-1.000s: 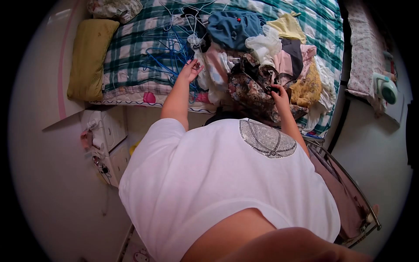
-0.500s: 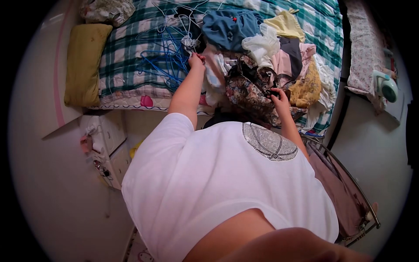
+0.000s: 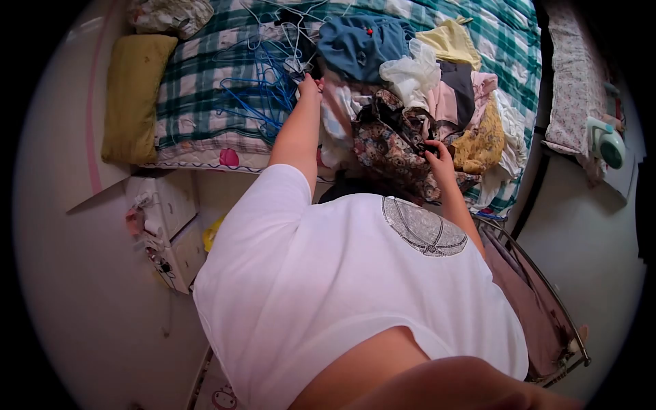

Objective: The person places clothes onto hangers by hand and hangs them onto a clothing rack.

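Observation:
My left hand (image 3: pixel 311 86) is closed at the lower end of the white hangers (image 3: pixel 295 35), beside the tangle of blue hangers (image 3: pixel 265 85); exactly what its fingers grip is too small to make out. My right hand (image 3: pixel 438 153) pinches the dark edge of a floral garment (image 3: pixel 388 146) that lies bunched on the bed. Around the garment are a white cloth (image 3: pixel 412 73), a blue garment (image 3: pixel 360 48), a pink and grey garment (image 3: pixel 451 96) and a mustard lace piece (image 3: pixel 481 142).
A green plaid quilt (image 3: pixel 198 82) covers the bed. An olive pillow (image 3: pixel 134 99) lies at its left. White drawers (image 3: pixel 176 201) stand below the bed edge. At the right are a metal rail (image 3: pixel 547 283) and a pale green appliance (image 3: pixel 609 145).
My left hand has moved right and up from beside the blue hangers to the white hangers, and its fingers have closed. My right hand stays at the floral garment.

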Demonstrator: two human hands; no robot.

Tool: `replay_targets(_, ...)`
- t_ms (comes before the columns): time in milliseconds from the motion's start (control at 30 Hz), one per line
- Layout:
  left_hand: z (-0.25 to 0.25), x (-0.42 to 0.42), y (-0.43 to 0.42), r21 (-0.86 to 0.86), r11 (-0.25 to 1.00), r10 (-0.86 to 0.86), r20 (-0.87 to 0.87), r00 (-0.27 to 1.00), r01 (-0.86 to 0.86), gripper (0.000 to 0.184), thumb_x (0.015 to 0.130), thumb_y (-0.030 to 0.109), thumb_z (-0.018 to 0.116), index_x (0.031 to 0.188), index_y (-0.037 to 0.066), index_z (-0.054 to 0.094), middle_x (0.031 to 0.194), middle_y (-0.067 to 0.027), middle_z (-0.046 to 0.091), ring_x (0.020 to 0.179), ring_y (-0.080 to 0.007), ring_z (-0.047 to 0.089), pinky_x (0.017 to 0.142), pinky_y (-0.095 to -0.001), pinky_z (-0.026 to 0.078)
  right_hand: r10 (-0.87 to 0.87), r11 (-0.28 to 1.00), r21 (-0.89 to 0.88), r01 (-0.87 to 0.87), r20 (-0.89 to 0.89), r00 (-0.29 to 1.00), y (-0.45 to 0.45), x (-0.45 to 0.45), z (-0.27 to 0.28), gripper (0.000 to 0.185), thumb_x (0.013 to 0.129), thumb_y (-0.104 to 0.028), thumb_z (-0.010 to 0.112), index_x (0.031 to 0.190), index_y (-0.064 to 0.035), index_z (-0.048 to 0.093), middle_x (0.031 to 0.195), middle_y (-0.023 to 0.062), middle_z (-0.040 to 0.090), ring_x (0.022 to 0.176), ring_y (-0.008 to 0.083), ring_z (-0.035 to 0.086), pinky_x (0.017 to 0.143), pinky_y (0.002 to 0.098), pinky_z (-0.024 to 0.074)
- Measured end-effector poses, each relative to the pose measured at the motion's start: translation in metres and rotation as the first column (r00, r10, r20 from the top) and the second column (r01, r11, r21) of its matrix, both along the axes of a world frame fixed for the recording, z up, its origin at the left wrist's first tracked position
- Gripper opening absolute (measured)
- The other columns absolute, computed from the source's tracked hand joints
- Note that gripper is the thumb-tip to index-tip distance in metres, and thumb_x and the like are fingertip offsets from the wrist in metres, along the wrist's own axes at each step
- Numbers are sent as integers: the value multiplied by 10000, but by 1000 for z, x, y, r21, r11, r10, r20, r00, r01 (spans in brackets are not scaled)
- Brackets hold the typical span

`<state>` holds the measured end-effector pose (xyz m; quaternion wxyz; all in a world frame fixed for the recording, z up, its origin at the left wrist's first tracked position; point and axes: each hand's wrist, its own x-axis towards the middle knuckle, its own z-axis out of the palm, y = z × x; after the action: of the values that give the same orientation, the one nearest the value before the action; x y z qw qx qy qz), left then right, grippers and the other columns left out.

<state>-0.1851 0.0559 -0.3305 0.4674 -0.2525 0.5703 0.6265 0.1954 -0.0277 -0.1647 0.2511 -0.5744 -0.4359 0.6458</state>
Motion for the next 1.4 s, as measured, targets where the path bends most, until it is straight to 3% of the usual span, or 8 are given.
replay_targets(167, -1, -4, -24, -109, 950, -301, -87, 950, 292, 248, 895, 293, 446, 812, 62, 410, 591, -56, 435, 504, -156, 485, 432, -281, 439, 12, 1000, 4, -12, -1, 1000, -2, 6, -1, 247, 799, 9, 522, 1041, -38, 513, 869, 40, 586, 763, 81, 578, 621, 171, 419)
replay_targets(467, 67, 14, -114, 351, 920, -136, -121, 983, 171, 116, 898, 199, 452, 840, 99, 438, 635, -13, 443, 499, -121, 449, 469, -240, 420, 81, 996, 39, -81, 3, 997, 2, 4, -16, 269, 781, -29, 554, 1046, -48, 517, 839, 33, 582, 741, 85, 567, 612, 192, 419)
replay_targets(667, 154, 77, -134, 600, 722, -380, -73, 922, 345, 65, 879, 161, 488, 890, 107, 454, 766, -5, 453, 582, -100, 426, 529, -222, 375, -211, 757, 539, -368, 735, 644, 13, 1, -18, 372, 762, -137, 598, 1104, -32, 496, 994, 70, 548, 921, 159, 524, 819, 264, 390)
replay_targets(767, 180, 104, -125, 651, 534, -620, -133, 774, 539, 78, 867, 168, 514, 894, 113, 466, 738, 2, 458, 578, -89, 419, 529, -225, 371, 52, 832, 407, -377, 620, 783, 40, -7, 8, 374, 799, -223, 577, 1124, -53, 504, 1094, 104, 521, 1025, 208, 479, 890, 299, 343)
replay_targets(867, 196, 137, -107, 638, 366, -756, -220, 617, 677, 108, 853, 172, 542, 912, 107, 479, 757, 1, 500, 597, -82, 459, 543, -214, 383, 112, 993, 40, -107, -173, 979, 55, -33, 39, 494, 841, -317, 529, 1225, -41, 385, 1091, 138, 523, 998, 243, 510, 834, 316, 403)
replay_targets(1067, 212, 193, -89, 469, 5, -907, -371, 202, 883, 175, 831, 131, 552, 994, 81, 513, 846, -15, 593, 659, -70, 549, 594, -206, 438, -375, 926, -346, 153, -782, 498, 99, -20, 54, 341, 878, -408, 439, 1014, -96, 438, 828, 44, 520, 651, 154, 478, 602, 284, 407)
replay_targets(1267, 196, 206, -86, 256, -71, -845, -529, 78, 964, 276, 858, 260, 525, 1003, 28, 560, 907, -52, 619, 746, -104, 586, 682, -229, 455, -387, 912, -240, 334, -774, 501, 98, 62, 84, 387, 891, -451, 378, 713, -116, 458, 503, -19, 275, 418, 97, 221, 436, 242, 229)
replay_targets(1400, 155, 189, -78, 148, 77, -844, -517, 144, 986, 388, 891, 357, 438, 883, 13, 618, 817, -78, 638, 700, -135, 602, 648, -246, 466, -339, 860, 263, 438, -348, 874, 87, 102, 112, 403, 886, -420, 426, 617, -121, 405, 482, -26, 319, 400, 79, 255, 409, 238, 214)
